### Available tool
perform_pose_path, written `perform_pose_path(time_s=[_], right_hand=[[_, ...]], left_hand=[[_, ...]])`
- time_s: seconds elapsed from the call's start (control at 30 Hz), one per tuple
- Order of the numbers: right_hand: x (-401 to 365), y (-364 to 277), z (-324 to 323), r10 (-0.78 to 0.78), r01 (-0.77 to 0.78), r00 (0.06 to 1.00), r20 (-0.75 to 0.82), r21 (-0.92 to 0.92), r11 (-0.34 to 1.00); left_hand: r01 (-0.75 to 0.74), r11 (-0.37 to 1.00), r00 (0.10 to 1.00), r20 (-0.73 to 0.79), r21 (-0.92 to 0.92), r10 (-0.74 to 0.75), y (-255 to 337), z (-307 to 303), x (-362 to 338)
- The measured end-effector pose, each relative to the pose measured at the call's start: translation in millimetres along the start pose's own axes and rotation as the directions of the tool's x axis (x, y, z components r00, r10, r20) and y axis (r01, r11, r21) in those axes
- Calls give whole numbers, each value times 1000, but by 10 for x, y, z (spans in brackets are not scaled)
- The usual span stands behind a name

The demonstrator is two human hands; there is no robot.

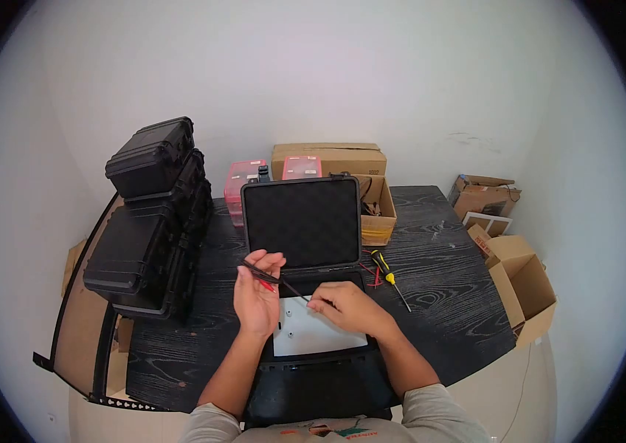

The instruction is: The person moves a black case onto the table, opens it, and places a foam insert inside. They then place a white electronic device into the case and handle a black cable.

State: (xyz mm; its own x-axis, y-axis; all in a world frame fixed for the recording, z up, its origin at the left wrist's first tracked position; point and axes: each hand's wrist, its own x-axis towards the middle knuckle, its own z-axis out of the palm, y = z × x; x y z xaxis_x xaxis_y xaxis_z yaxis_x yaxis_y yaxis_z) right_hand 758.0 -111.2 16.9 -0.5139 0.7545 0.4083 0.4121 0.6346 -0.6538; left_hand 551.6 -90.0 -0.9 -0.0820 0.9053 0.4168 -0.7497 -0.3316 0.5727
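My left hand (257, 299) is raised over the left side of an open black hard case (302, 221), palm up, with its fingers closed on a dark cable (295, 291). A short red piece (266, 286) shows beside the cable at the palm. From there the cable runs down to my right hand (346, 305), whose thumb and fingers pinch it. Below both hands a white panel (320, 332) with small holes or screws lies in the case's base. The case lid stands upright, lined with dark foam.
A yellow-and-black screwdriver (381, 263) and several red wire pieces (374, 276) lie right of the case. Black cases (136, 251) are stacked at the left. Behind the lid stand pink-lidded boxes (302, 165) and a cardboard box (376, 229). An open carton (523, 288) is beyond the table's right edge.
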Motion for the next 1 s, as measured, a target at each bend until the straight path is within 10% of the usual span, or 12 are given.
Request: perform_pose_path(time_s=[0.23,0.57,0.8,1.0], right_hand=[[-57,39,100,131,-217,974,184,597,773],[-36,-101,33,139,-200,978,157,896,397],[-3,11,-63,378,-234,923,-67,682,693],[63,11,-147,-184,184,904,-386,-39,982]], left_hand=[[59,690,914,240,722,-328,-49,-15,-39],[230,695,860,191,681,-472,-74,-103,-78],[372,606,641,277,703,-715,98,-50,-50],[513,638,578,318,574,-751,154,-23,-58]])
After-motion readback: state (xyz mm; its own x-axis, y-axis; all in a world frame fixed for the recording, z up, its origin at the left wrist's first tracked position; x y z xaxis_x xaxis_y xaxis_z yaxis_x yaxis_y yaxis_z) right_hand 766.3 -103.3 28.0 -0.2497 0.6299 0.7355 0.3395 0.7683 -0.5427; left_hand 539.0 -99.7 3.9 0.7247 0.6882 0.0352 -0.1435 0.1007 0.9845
